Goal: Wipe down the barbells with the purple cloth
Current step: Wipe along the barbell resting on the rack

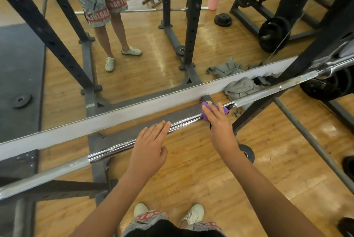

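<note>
This is a gym. A long shiny barbell (115, 146) lies across a black rack (306, 60). Round black weight plates (333, 85) sit low at the side, and a small one lies on the floor (268, 169), which is wood. A big mirror (143, 60) covers the wall. In it you can see the rack again, more plates on a stand, and a dark mat (19, 64).
</note>
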`<state>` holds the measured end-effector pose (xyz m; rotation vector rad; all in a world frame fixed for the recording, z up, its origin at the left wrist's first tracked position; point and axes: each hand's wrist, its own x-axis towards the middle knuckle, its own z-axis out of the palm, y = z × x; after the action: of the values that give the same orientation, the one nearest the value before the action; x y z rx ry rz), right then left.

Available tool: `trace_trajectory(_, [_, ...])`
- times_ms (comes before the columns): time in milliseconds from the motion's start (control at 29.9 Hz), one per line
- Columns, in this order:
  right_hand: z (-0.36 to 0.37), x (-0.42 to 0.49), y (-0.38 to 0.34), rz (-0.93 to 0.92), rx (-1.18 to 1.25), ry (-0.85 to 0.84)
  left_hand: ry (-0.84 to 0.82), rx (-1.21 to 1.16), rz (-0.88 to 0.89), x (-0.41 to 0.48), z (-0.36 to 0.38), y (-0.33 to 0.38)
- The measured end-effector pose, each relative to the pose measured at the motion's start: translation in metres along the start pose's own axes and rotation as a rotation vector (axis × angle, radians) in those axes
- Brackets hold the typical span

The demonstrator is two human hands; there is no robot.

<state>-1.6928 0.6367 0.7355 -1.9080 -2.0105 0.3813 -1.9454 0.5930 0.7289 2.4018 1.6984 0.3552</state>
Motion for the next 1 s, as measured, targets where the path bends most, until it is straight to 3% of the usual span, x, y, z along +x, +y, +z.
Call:
trace_trajectory(201, [-0.015,0.003,-0.017,-0.112,-0.021,-0.206,0.033,-0.006,0.011,0.0,0.001,0.002])
trace_trajectory(401, [-0.043,0.007,-0.011,-0.035,0.237,-0.281,0.03,-0.021,0.031,0.0,0.004,-0.002])
trace_trajectory(569, [-0.02,-0.003,-0.043,-0.129,0.145,-0.354,0.024,-0.045,0.02,0.001,0.005,-0.001])
trace_trajectory(669, [-0.02,0.001,-0.037,-0.208,0.034,-0.352,0.018,-0.054,0.021,0.0,0.004,-0.003])
trace_trajectory(736, [-0.026,0.007,-0.021,-0.156,-0.005,-0.339,0.02,-0.049,0.02,-0.001,0.004,-0.005])
trace_trajectory(836, [-0.028,0.011,-0.016,-0.091,0.001,-0.277,0.022,-0.053,0.02,-0.001,0.004,-0.003])
trace_trajectory(1004, [-0.009,0.002,-0.032,-0.188,0.05,-0.277,0.039,-0.055,0.011,-0.001,0.004,-0.001])
